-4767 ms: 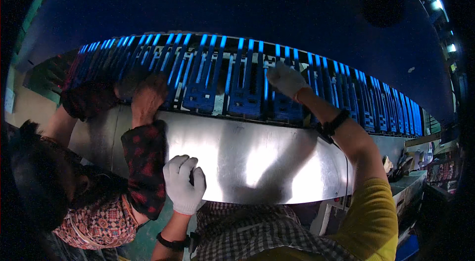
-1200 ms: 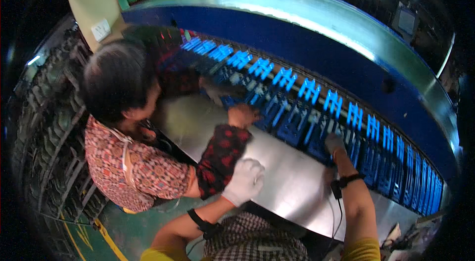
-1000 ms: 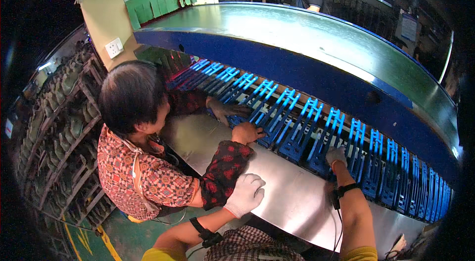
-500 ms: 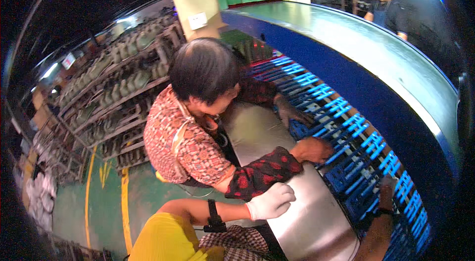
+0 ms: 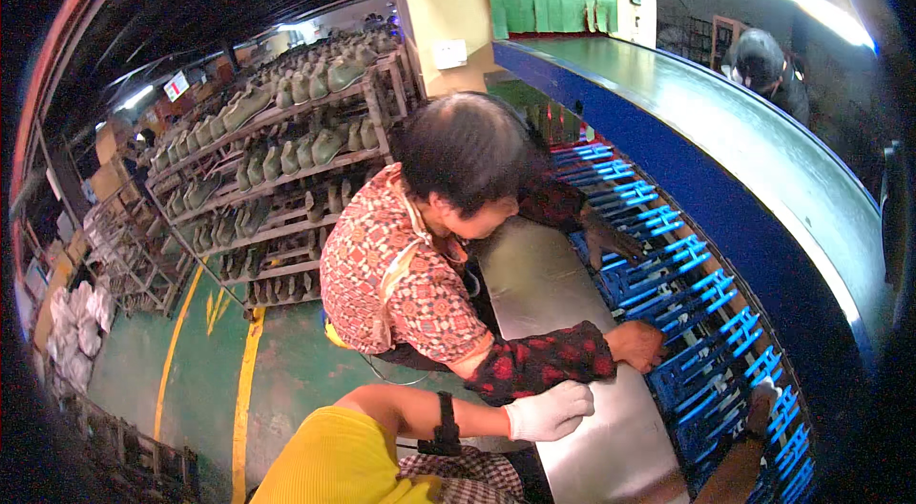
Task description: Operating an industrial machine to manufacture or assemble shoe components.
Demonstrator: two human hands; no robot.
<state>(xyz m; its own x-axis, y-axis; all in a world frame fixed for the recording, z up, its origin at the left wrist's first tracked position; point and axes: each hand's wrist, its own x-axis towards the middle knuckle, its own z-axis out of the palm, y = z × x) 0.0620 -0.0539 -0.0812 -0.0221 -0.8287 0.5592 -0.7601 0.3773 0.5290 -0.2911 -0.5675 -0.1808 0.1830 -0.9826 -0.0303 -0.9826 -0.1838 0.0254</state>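
Observation:
My left hand (image 5: 551, 411), in a white glove, has its fingers curled above the bare metal tabletop (image 5: 607, 418); its palm side is hidden. A black band (image 5: 445, 423) circles that wrist. At the lower right, my right hand (image 5: 761, 406) is at the row of blue rods (image 5: 711, 389) along the machine, its fingers small and partly hidden. Beside me, a seated person in a patterned shirt reaches to the same rods. That person's right hand (image 5: 637, 345) is at the rods' near ends, and the other hand (image 5: 611, 241) is farther up the row.
A long blue machine side (image 5: 687, 151) with a pale belt (image 5: 706, 89) runs behind the rods to a green-curtained opening (image 5: 553, 10). Racks of shoe-shaped pieces (image 5: 286, 160) stand at the left. Another person (image 5: 763, 65) is beyond the belt.
The view has shifted, so the scene sits lower and farther right. The person beyond the belt now has a lowered head. My left hand stays curled over the tabletop.

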